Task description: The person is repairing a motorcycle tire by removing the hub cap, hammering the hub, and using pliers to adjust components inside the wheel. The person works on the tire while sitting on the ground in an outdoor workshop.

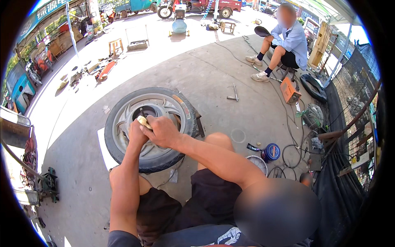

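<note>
A wheel with a black tyre [109, 136] and a grey spoked rim lies on its side in front of my knees. Over its hub, my left hand [137, 133] and my right hand [161, 131] come together, both closed. Between them pokes out a pale yellowish crumpled piece [144, 121] that looks like a rag. Just beyond it a small dark pin-like part [142, 111] stands up at the hub opening [151, 111]. My fingers hide much of the hub, so I cannot make out what lies beneath them.
A T-shaped wrench [233, 95] lies on the concrete. To the right are a blue tub [270, 152], a white-rimmed basin [258, 164], cables and an orange machine [290, 91]. A seated person [290, 43] holds a dark round object [262, 31]. A wooden stool [116, 46] stands far left.
</note>
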Motion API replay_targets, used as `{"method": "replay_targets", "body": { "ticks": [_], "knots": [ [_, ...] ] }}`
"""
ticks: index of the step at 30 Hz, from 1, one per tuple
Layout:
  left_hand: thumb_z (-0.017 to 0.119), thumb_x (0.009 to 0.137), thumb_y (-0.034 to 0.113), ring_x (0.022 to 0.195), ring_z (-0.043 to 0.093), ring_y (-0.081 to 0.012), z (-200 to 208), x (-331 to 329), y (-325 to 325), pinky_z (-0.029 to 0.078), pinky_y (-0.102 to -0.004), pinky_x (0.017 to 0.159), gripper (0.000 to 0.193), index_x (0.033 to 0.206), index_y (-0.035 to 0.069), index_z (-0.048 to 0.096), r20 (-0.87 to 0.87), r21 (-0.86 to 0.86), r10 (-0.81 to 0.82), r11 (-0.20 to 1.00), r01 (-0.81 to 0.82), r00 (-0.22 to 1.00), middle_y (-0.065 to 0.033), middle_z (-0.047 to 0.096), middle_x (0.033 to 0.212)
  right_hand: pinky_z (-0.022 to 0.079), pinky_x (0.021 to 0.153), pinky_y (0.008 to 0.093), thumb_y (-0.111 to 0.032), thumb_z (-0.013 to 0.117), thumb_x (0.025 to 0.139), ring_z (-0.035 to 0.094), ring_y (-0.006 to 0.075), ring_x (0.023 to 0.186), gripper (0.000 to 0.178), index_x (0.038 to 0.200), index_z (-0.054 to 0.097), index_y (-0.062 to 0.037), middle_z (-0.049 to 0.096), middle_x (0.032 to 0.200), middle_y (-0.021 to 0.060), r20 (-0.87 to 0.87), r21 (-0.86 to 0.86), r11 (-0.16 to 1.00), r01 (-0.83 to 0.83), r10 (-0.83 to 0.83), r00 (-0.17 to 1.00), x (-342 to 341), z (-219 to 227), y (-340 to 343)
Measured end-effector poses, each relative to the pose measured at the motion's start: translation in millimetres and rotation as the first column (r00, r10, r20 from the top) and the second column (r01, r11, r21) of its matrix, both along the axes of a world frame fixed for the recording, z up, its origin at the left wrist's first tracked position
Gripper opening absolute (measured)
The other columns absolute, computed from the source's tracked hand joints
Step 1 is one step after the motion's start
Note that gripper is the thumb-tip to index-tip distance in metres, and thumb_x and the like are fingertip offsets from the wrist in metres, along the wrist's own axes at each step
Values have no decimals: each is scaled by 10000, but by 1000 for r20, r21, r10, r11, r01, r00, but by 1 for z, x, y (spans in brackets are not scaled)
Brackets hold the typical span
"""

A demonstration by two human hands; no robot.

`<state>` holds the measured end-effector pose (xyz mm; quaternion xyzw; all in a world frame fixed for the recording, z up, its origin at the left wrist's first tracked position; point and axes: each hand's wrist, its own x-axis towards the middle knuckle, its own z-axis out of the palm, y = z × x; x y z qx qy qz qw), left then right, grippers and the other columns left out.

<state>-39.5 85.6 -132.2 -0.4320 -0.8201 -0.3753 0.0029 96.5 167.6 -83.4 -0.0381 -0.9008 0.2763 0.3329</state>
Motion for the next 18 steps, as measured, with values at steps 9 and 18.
{"method": "replay_targets", "body": {
  "ticks": [9,18],
  "knots": [
    [712,850,316,762,636,-434,24,24,0,473,-479,676,352,814,-27,643,-37,-152,147,977,-151,988,-243,652,756,523,597,451,-354,674,891,667,378,661,346,817,579,-29,651,689,178,-50,149,969,-197,206,977,18,-1,-39],
    [570,992,396,507,514,-177,20,12,6,352,-322,433,390,750,92,541,724,59,-48,998,9,688,-22,500,556,492,646,510,-305,659,888,648,431,724,314,858,617,6,650,750,237,-103,-211,970,123,-148,984,4,-6,31]
  ]
}}
